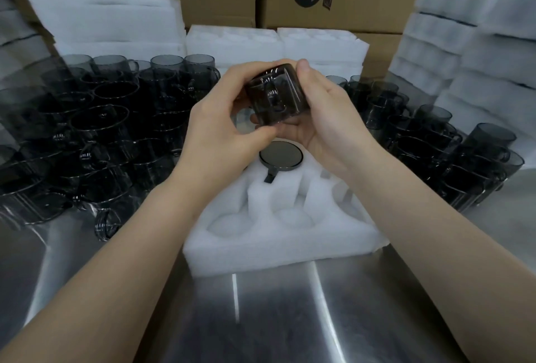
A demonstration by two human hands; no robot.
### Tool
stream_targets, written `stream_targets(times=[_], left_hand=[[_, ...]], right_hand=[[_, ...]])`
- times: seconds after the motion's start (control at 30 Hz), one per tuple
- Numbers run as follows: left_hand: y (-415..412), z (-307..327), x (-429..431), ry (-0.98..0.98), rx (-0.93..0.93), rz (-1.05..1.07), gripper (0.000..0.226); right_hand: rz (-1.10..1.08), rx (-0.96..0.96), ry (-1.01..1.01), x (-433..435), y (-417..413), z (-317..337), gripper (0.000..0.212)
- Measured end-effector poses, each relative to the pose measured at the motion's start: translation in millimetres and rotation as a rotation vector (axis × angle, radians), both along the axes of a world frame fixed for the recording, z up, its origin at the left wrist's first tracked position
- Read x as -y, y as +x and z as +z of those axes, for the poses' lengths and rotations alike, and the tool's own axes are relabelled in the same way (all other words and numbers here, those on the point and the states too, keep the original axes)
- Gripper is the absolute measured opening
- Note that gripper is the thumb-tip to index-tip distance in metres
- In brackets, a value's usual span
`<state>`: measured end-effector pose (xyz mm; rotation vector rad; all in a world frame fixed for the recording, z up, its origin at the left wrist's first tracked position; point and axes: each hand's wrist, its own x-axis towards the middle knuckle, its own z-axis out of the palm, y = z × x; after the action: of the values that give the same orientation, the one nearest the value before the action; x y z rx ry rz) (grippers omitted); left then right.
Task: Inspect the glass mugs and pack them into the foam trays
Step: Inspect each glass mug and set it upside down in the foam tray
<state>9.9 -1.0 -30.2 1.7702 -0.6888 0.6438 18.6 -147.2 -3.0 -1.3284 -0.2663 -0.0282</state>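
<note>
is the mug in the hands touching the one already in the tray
Apart. The head view shows the right hand under the held mug, separating it from the packed mug in the foam tray.

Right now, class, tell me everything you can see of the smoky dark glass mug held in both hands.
The smoky dark glass mug is a translucent grey-black cylinder with rounded edges and glossy highlights. Its looped handle faces the camera. It is held in the air, tipped off upright, above the white foam tray. The left hand curls round its left side. The right hand cups it from the right and below, thumb on its upper edge. No cracks show, but the view is soft.
</note>
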Motion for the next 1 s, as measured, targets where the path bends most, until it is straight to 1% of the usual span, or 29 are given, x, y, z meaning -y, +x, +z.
stream_targets(times=[0.1, 0.2, 0.23, 0.27, 0.33, 0.4, 0.43, 0.53, 0.73, 0.87, 1.0], left_hand=[[0.7, 0.6, -0.6, -0.061, -0.033, -0.068, 0.062], [0.0, 0.5, 2.2, -0.103, -0.115, -0.092, 0.065], [-0.1, 0.6, 3.0, -0.083, -0.137, -0.072, 0.066], [-0.1, 0.7, 3.5, -0.046, -0.148, -0.039, 0.066], [-1.4, 1.6, 4.0, 0.030, -0.144, 0.061, 0.064], [-2.6, 3.8, 4.9, 0.095, -0.074, 0.177, 0.059], [-3.3, 4.8, 5.1, 0.130, -0.028, 0.214, 0.057], [-5.1, 5.8, 4.7, 0.177, 0.026, 0.238, 0.057], [-5.5, 5.6, 2.1, 0.127, 0.044, 0.154, 0.058], [-3.4, 4.6, -0.9, 0.084, 0.035, 0.080, 0.058], [-3.0, 2.6, 0.6, 0.023, 0.024, 0.008, 0.061]], right_hand=[[0.063, -0.051, 0.091, 0.4, 0.3, 0.5, 0.038], [0.255, -0.157, 0.148, -2.8, 1.2, 0.2, 0.057], [0.277, -0.166, 0.134, -3.0, 2.2, -0.8, 0.058], [0.262, -0.161, 0.109, -2.7, 3.6, -1.9, 0.054], [0.142, -0.117, 0.028, -1.8, 6.4, -4.3, 0.045], [0.018, -0.051, -0.067, -1.4, 8.1, -5.9, 0.041], [-0.008, -0.034, -0.087, -1.9, 8.2, -5.7, 0.041], [-0.012, -0.071, -0.036, -3.1, 6.7, -4.1, 0.043], [0.037, -0.155, 0.103, 4.1, 4.4, 1.3, 0.043], [0.148, -0.225, 0.201, 9.6, 7.3, 0.3, 0.048], [0.401, -0.293, 0.262, 11.2, 8.6, 1.4, 0.067]])
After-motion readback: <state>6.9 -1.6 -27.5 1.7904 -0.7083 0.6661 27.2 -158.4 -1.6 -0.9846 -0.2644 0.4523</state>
